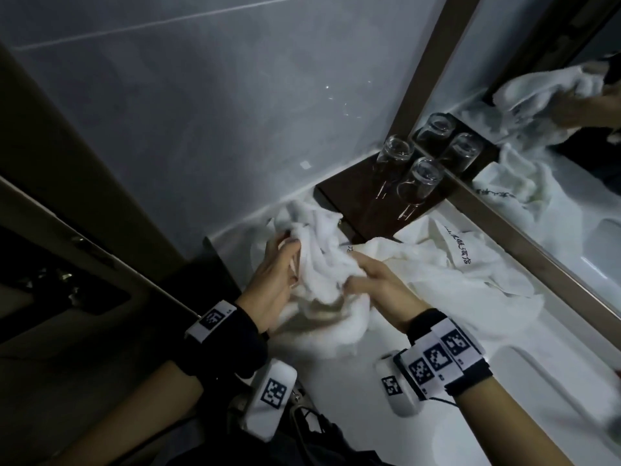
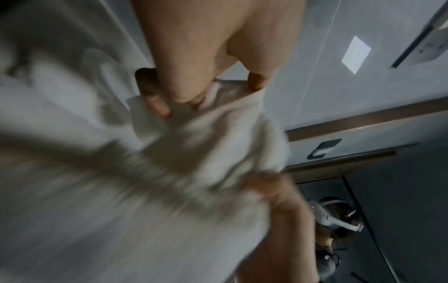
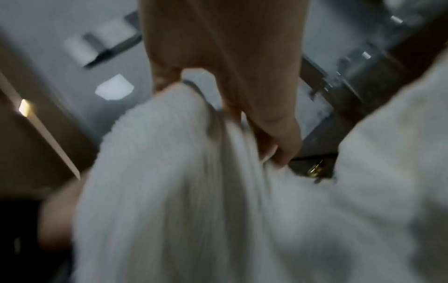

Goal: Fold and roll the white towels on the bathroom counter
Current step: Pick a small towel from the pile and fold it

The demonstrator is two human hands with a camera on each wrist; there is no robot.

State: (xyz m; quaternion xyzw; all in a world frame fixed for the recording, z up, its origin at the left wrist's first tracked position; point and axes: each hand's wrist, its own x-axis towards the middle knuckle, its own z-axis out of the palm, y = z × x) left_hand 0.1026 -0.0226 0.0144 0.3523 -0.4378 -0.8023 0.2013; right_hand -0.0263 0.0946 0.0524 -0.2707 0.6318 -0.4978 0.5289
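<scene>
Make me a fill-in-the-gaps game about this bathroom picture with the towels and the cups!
1. Both hands are gripping a bunched-up ____ towel.
2. The number of upside-down glasses standing on the dark tray, not counting mirror reflections, is ____.
3. The flat cloth beside the right hand has dark ____ printed on it.
4. The left hand and the right hand each wear a band at the ____.

Missing words: white; two; writing; wrist

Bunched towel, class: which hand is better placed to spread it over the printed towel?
Right, probably. The right hand grips the bunched towel beside the printed towel; the left hand holds the far side.
</scene>
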